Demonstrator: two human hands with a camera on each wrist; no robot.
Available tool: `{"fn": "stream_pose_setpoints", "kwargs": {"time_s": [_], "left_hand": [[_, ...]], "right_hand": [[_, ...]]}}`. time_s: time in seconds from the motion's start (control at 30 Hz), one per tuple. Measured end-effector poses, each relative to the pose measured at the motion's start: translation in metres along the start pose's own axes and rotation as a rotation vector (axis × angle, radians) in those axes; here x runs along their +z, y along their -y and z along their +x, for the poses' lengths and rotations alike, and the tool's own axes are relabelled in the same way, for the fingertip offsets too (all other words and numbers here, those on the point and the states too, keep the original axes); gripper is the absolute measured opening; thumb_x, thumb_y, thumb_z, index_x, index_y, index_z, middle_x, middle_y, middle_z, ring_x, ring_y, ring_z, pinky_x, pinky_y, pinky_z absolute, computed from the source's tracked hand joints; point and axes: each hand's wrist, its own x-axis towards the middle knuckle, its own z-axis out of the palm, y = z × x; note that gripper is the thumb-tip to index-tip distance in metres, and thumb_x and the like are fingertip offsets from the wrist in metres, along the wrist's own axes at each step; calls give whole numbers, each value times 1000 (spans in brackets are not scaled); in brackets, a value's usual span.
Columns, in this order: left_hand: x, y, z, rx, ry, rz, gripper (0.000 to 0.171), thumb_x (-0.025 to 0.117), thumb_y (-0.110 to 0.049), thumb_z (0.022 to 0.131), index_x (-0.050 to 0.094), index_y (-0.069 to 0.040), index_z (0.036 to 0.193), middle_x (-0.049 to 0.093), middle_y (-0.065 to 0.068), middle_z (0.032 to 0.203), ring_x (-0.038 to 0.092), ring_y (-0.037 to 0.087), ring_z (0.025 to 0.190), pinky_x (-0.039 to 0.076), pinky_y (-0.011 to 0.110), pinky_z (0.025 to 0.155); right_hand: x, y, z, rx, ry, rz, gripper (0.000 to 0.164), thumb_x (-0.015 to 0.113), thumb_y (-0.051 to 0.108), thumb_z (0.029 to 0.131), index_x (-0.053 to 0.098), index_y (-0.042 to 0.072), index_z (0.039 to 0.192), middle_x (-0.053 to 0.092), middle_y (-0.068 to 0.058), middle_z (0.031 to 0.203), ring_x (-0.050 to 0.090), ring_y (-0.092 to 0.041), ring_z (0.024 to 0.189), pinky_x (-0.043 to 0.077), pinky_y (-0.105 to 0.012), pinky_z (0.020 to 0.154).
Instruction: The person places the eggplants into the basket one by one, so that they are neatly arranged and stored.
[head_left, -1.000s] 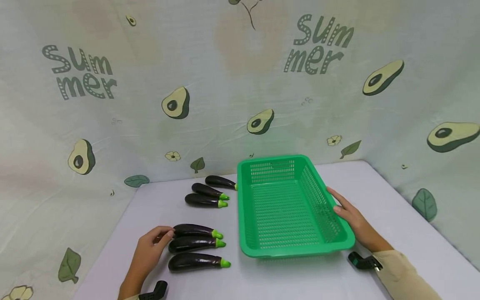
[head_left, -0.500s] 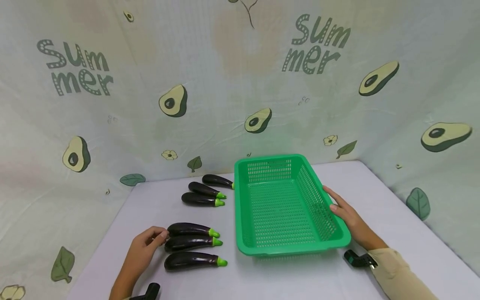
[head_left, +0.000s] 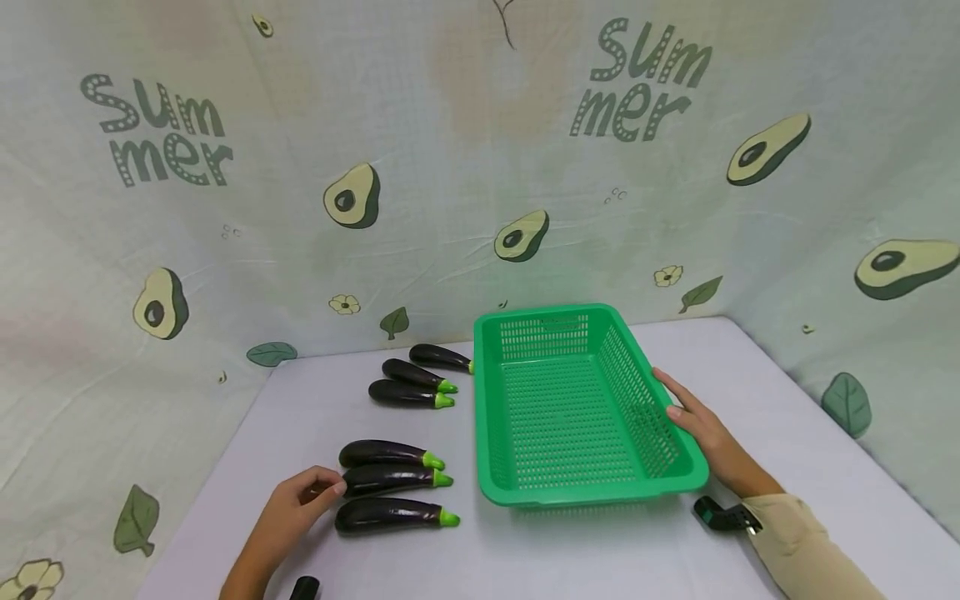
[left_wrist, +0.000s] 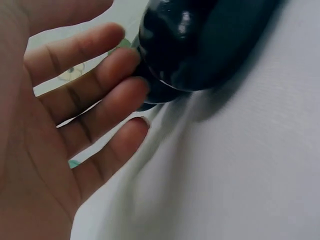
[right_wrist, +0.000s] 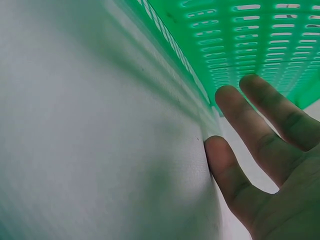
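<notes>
Three dark purple eggplants with green stems lie side by side in the near group, left of the basket. My left hand [head_left: 296, 504] is at the blunt end of the middle eggplant [head_left: 390, 479], thumb and fingertips touching it. Behind it lies another eggplant [head_left: 381, 453], and in front a third eggplant [head_left: 386, 516]. In the left wrist view, the fingers [left_wrist: 112, 105] are loosely bent beside a blurred eggplant [left_wrist: 175, 45]; the thumb is hidden there. My right hand [head_left: 708, 442] rests against the right side of the green plastic basket [head_left: 491, 433], fingers extended [right_wrist: 250, 130] by its slotted wall.
Three more eggplants [head_left: 405, 393] lie farther back, stems toward the basket; the rearmost eggplant [head_left: 437, 357] reaches close to its left rim. The white table [head_left: 570, 558] ends at a printed cloth backdrop [head_left: 420, 125]. A black wrist device [head_left: 723, 515] sits on the right wrist.
My left hand has moved from the rear eggplant of the near group to the middle one. The rear eggplant has shifted slightly left, the middle one slightly right. My right hand stays at the basket.
</notes>
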Motion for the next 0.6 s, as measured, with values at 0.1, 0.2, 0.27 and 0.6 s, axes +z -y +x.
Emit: {"fn": "stream_pose_setpoints", "kwargs": {"time_s": [0.1, 0.2, 0.27, 0.6], "left_hand": [[2, 0, 1, -30, 40, -16, 22, 75, -31, 92, 72, -10, 98, 68, -2, 93, 61, 11, 86, 52, 26, 79], [3, 2, -2, -68, 66, -25, 22, 76, -30, 91, 71, -10, 98, 68, -1, 92, 61, 11, 85, 52, 26, 76], [1, 3, -2, -79, 94, -24, 23, 77, -31, 90, 71, -10, 99, 67, -1, 93, 62, 11, 86, 52, 26, 76], [-6, 4, 0, -76, 274, -4, 38, 76, -36, 90, 70, -8, 115, 68, 2, 109, 65, 17, 97, 53, 29, 78]], "right_hand": [[-1, -1, -2, 11, -8, 2, 55, 36, 23, 109, 20, 26, 162, 13, -13, 166, 16, -24, 147, 23, -11, 97], [-1, -1, 1, 14, 5, 0, 55, 36, 23, 110, 20, 26, 162, 13, -12, 166, 14, -34, 147, 23, -16, 101], [-2, -1, 2, 15, 4, -9, 55, 36, 24, 110, 20, 27, 162, 14, -11, 166, 15, -31, 147, 23, -20, 103], [-2, -3, -1, 36, 0, -3, 55, 36, 26, 110, 20, 29, 162, 14, -8, 166, 14, -25, 149, 18, -54, 113]]}}
